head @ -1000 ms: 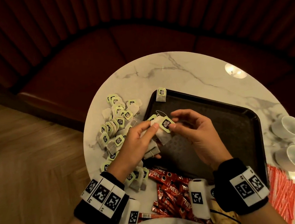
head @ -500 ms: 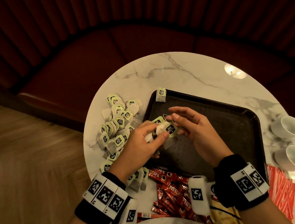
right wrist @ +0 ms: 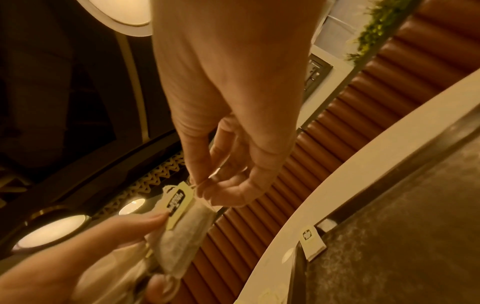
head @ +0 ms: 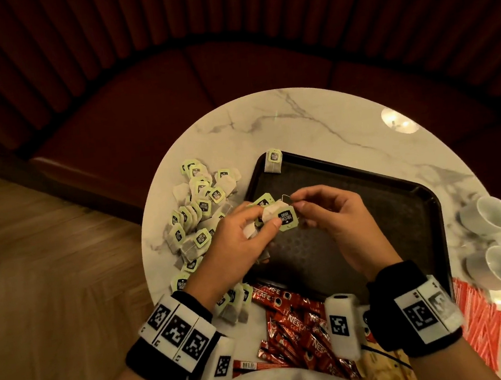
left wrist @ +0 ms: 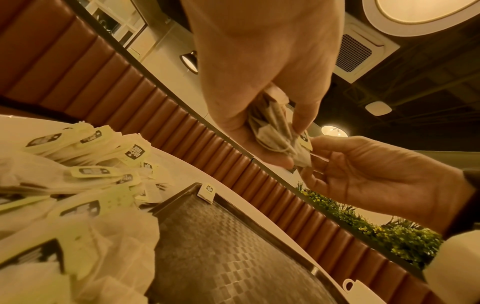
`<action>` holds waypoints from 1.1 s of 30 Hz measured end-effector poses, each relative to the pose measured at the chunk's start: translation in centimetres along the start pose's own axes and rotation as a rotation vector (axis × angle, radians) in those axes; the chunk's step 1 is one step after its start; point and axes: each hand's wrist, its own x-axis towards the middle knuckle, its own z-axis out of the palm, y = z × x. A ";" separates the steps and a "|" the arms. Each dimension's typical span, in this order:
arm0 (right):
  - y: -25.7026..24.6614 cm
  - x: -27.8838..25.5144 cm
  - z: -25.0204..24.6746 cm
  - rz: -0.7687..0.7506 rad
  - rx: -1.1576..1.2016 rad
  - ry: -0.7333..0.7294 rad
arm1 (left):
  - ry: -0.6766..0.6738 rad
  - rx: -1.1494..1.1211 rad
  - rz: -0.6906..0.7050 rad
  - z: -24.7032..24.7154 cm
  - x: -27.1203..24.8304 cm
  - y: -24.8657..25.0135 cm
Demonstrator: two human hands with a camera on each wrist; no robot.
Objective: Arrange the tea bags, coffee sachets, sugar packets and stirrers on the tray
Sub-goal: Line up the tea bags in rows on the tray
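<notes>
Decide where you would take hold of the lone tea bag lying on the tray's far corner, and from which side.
Pinch the green tag from above: it lies flat on top of the tea bag, propped on the tray rim. The rim would block fingers coming in low from the side.

A: Which items does each hand hold above the tray (head: pixel 399 191)?

B: The left hand (head: pixel 237 247) grips a bunch of tea bags (head: pixel 256 228); the right hand (head: pixel 337 223) pinches the string of the tagged tea bag (head: pixel 286 217) between them.

A: And on the counter (head: pixel 313 120)?

B: A loose pile of tea bags (head: pixel 198 208) left of the tray, one bag (head: pixel 273 161) on its far rim, red coffee sachets (head: pixel 295 322) near the wrists, red stirrers (head: pixel 479 317) and two cups (head: pixel 495 240) at right.
</notes>
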 end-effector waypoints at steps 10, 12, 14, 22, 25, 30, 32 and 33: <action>-1.6 0.1 0.1 -0.029 -0.117 -0.107 | -0.088 0.035 0.012 0.2 -0.1 0.0; -1.5 0.1 0.2 -0.033 -0.130 -0.122 | -0.099 0.057 0.010 0.2 -0.1 0.0; -1.4 0.2 0.2 -0.017 -0.147 -0.126 | -0.109 0.068 0.010 0.1 -0.2 0.0; -1.1 0.0 -0.7 0.075 -0.307 -0.168 | 0.010 0.002 0.061 -0.1 0.1 0.3; -1.0 -0.3 -0.7 0.096 -0.310 -0.169 | 0.039 -0.007 0.071 0.0 0.1 0.2; -1.0 -0.4 -0.8 0.104 -0.229 -0.119 | 0.073 -0.010 0.085 0.0 -0.1 0.3; -0.9 -0.3 -1.0 0.102 -0.164 -0.084 | 0.090 -0.039 0.083 -0.1 -0.1 0.4; -0.9 -0.3 -1.0 0.101 -0.143 -0.077 | 0.096 -0.058 0.078 -0.1 -0.1 0.5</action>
